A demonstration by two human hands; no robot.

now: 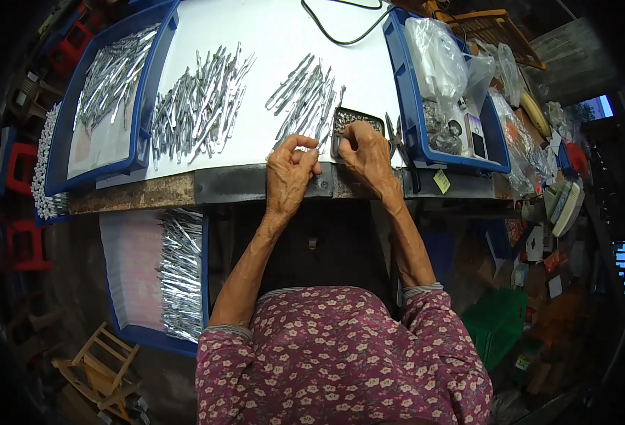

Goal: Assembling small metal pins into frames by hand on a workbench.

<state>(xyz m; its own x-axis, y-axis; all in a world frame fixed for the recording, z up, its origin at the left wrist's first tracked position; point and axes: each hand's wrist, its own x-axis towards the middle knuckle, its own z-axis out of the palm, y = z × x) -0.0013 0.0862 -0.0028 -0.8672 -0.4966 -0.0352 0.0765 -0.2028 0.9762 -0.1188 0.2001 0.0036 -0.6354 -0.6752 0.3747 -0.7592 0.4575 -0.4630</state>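
At the near edge of the white-topped table, my left hand [290, 173] is closed, thumb against curled fingers; what it may hold is hidden. My right hand [369, 157] bends over a small black tray [338, 122] of tiny metal parts [358, 117], its fingers pinched together; anything between them is too small to make out. Just beyond my left hand lies a loose group of slim silvery metal strips [305, 95]. A larger heap of similar strips [199, 106] spreads to its left. Dark-handled pliers [399, 145] lie right of my right hand.
A blue bin [142, 106] of strips stands at the left. Another blue bin [425, 152] at the right holds plastic bags and a small box. Below the table sits a blue tray [205, 283] with more strips. A black cable [341, 42] curls at the back.
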